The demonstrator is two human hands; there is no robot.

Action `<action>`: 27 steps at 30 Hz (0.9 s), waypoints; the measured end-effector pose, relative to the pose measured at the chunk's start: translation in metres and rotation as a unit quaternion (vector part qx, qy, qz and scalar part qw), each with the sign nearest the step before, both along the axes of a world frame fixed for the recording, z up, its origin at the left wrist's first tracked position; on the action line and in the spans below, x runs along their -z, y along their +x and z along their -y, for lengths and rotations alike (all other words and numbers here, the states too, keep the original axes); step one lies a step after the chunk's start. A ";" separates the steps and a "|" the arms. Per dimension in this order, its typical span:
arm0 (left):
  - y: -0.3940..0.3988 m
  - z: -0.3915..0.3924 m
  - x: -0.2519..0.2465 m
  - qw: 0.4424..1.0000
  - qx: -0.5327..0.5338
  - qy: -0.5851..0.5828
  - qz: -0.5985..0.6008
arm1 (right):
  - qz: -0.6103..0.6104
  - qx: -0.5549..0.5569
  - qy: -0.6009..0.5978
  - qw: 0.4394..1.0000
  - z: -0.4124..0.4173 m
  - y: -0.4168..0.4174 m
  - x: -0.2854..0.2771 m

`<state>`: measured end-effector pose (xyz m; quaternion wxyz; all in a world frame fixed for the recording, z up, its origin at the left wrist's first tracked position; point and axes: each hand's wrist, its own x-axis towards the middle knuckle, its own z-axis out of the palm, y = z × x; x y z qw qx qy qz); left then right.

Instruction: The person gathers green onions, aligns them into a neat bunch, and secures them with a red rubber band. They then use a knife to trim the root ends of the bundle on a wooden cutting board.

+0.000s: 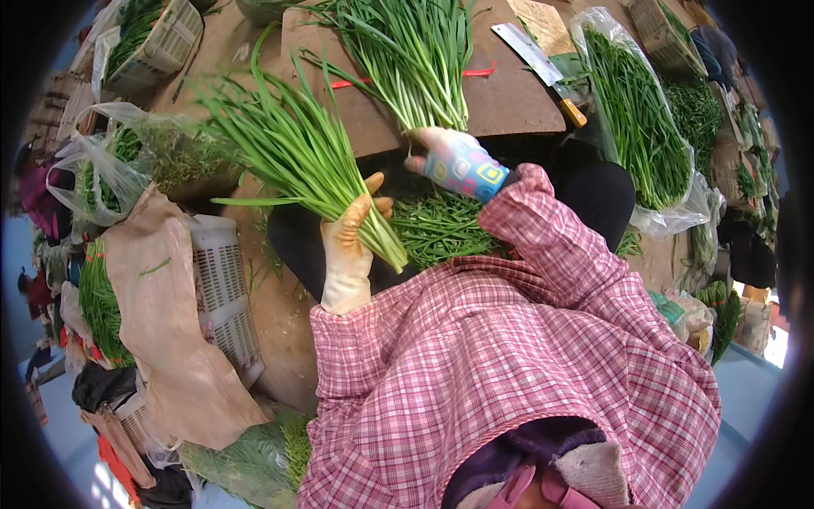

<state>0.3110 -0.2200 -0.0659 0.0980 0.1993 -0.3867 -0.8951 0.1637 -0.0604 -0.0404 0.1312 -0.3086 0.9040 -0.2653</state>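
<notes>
My left hand [353, 238], in a stained pale rubber glove, is closed around the lower stems of a bunch of green garlic chives [299, 146], whose leaves fan up and left. My right hand [445, 156], wearing a patterned glove or sleeve, is slightly blurred at the root ends of a larger chive bunch [420, 70]; whether it grips anything is unclear. That bunch lies on a brown board [521, 108] across a red tie [480, 71]. Loose green trimmings [445, 229] lie below my hands, between my knees.
A cleaver [531, 60] with a wooden handle lies at the board's right. Farther right stands a plastic bag of chives [636, 121]. On the left are a white plastic crate [226, 299], a brown sheet [165, 305] and a clear bag of greens [108, 172]. People sit at the far edges.
</notes>
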 end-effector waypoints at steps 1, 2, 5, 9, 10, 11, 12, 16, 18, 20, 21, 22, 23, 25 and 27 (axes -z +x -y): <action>-0.002 -0.005 -0.005 1.000 -0.010 -0.028 0.009 | 0.033 0.023 0.002 0.999 -0.006 0.010 -0.005; -0.004 -0.008 -0.004 0.999 -0.020 -0.029 0.007 | 0.200 0.049 -0.017 0.979 -0.005 0.014 -0.012; -0.010 -0.013 -0.004 1.000 -0.010 -0.022 -0.016 | 0.431 0.095 -0.274 0.854 0.005 0.026 0.015; -0.005 -0.019 -0.008 0.999 0.009 -0.026 0.029 | 0.534 0.129 -0.268 0.791 0.034 0.016 -0.030; -0.007 -0.020 -0.010 0.999 0.006 -0.035 0.039 | 0.450 0.097 -0.297 0.837 0.040 0.007 -0.010; -0.008 -0.019 -0.012 0.999 0.004 -0.035 0.032 | 0.451 0.113 -0.346 0.815 0.039 0.004 -0.009; -0.007 -0.017 -0.011 0.999 -0.005 -0.033 0.027 | 0.454 0.126 -0.389 0.792 0.038 0.004 -0.009; -0.002 -0.011 -0.011 1.000 -0.026 -0.012 0.004 | 0.250 0.165 -0.277 0.913 0.030 0.005 0.000; -0.004 -0.008 -0.010 0.999 -0.027 -0.022 -0.007 | 0.323 0.177 -0.283 0.886 0.024 0.012 0.010; -0.003 -0.009 -0.003 1.000 -0.011 0.007 0.011 | 0.408 0.192 -0.279 0.848 0.024 0.017 0.020; -0.003 -0.009 -0.001 1.000 -0.004 0.020 0.021 | 0.381 0.187 -0.280 0.861 0.029 0.020 0.021; -0.002 -0.012 -0.001 1.000 0.003 0.002 0.020 | 0.438 0.136 -0.287 0.841 0.030 0.020 -0.010; 0.000 -0.014 0.001 0.999 0.012 -0.001 0.042 | 0.482 0.096 -0.262 0.830 0.035 0.016 -0.013; -0.003 -0.017 0.000 0.996 0.036 -0.015 0.077 | 0.518 0.112 -0.351 0.772 0.048 0.009 0.008; -0.005 -0.016 0.003 0.999 0.021 0.003 0.037 | 0.474 0.161 -0.414 0.760 0.055 0.002 0.015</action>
